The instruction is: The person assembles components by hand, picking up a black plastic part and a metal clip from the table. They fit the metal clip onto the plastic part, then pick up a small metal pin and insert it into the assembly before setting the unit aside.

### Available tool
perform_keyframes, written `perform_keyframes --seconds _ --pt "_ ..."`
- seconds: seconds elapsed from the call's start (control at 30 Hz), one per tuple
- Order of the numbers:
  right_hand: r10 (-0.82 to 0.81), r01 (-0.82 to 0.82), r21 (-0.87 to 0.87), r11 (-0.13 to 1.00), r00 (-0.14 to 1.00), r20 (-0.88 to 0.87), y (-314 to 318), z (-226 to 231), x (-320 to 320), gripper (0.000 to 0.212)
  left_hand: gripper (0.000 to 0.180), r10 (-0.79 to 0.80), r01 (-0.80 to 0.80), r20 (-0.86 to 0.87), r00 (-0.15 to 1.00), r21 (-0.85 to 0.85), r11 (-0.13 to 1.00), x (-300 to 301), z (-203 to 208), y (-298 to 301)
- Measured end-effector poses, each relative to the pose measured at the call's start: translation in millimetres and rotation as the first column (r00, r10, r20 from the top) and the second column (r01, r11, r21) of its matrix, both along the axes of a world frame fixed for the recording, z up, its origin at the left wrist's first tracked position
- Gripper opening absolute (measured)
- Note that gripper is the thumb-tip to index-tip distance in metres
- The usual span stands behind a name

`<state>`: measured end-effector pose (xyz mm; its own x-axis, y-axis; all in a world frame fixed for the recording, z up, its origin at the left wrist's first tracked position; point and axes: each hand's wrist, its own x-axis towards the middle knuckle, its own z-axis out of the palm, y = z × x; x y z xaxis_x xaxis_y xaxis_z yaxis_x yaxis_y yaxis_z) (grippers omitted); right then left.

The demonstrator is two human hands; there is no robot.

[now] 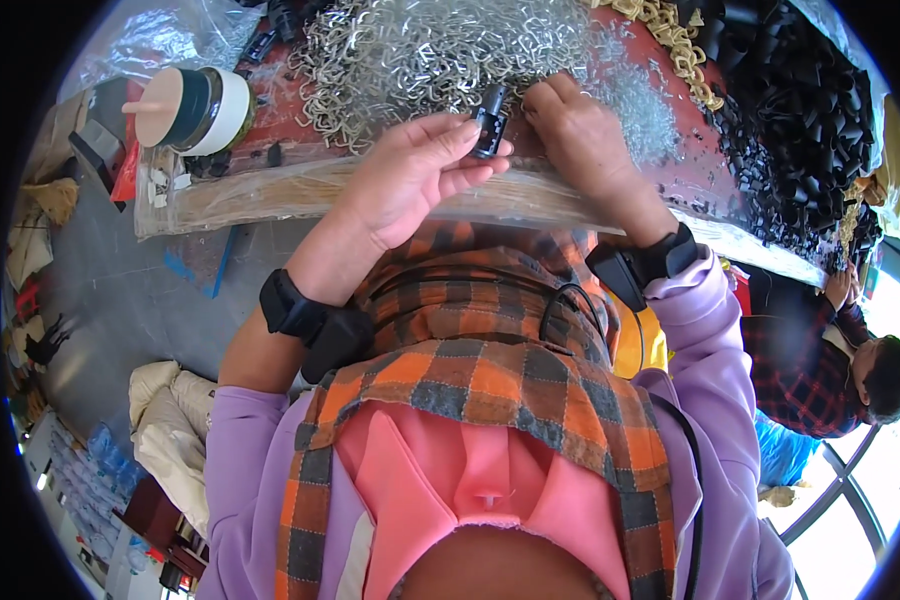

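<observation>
In my left hand (420,165) is a small black plastic part (489,125), with a narrower upper end, gripped between thumb and fingers above the table's near edge. Just to its right, my right hand (580,130) has its fingers curled and pinched at the front of the pile of silver metal hooks (420,60). Whatever those fingertips hold, if anything, is hidden. The red tabletop (705,180) lies under both hands. Beside my right hand is a heap of small clear pieces (638,115).
Black curved parts (800,110) are heaped at the right, with gold-coloured pieces (682,50) behind. A lidded cup (215,112) stands at the table's left corner. The plastic-wrapped wooden edge (300,190) runs before me. Another person (820,370) works at the far right.
</observation>
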<state>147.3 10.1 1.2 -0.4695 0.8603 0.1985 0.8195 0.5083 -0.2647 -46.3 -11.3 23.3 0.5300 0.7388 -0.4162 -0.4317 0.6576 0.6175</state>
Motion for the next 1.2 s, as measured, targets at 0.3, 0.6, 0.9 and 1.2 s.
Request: perform_keyframes --seconds 0.3,0.6,0.9,1.2 --pt "0.142 -0.138 0.056 0.989 0.986 -0.089 -12.1 20.8 2.3 0.014 0.016 0.044 -0.044 0.134 0.990 -0.006 0.999 7.9 -2.5 2.4" --pt "0.103 -0.073 0.158 0.985 0.975 -0.195 -31.3 34.6 17.3 0.017 0.018 -0.017 0.021 0.251 0.968 -0.012 1.000 35.1 -7.5 0.9" --pt "-0.180 -0.148 -0.444 0.884 0.768 -0.615 -42.6 26.0 46.8 0.014 0.022 -0.122 0.112 0.205 0.971 0.060 0.992 58.5 -8.8 2.7" --pt "-0.599 -0.323 -0.700 0.636 0.364 -0.713 -52.8 19.9 53.8 0.011 0.022 -0.086 0.063 0.156 0.984 0.152 0.986 63.1 -7.0 -2.3"
